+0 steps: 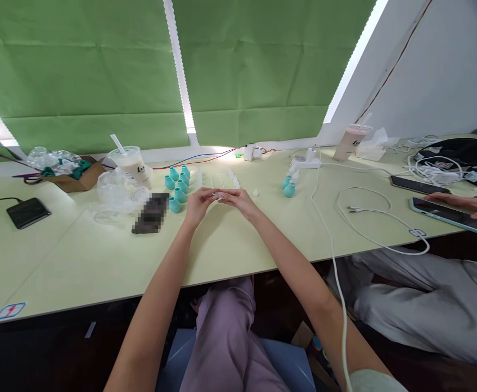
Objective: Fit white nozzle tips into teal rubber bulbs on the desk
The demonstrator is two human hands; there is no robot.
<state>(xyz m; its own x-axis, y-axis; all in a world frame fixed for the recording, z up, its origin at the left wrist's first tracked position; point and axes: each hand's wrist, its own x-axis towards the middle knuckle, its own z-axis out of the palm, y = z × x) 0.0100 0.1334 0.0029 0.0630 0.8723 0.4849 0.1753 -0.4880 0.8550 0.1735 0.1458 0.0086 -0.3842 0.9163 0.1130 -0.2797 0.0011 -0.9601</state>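
Over the table, my left hand and my right hand meet at the fingertips. Both are closed around a small clear-white piece, partly hidden by the fingers and too small to name. Just left of my left hand stand several turquoise vase-shaped pieces, open at the top. Behind my hands lie rows of small translucent white parts. A single white drop-shaped part sits right of my right hand. Farther right are turquoise pieces with white parts beside or on them.
Left are a crumpled plastic bag, a lidded drink cup, a cardboard box, a blurred dark rectangle and a black device. Right, a white cable crosses the table edge. Another person's hand touches a phone.
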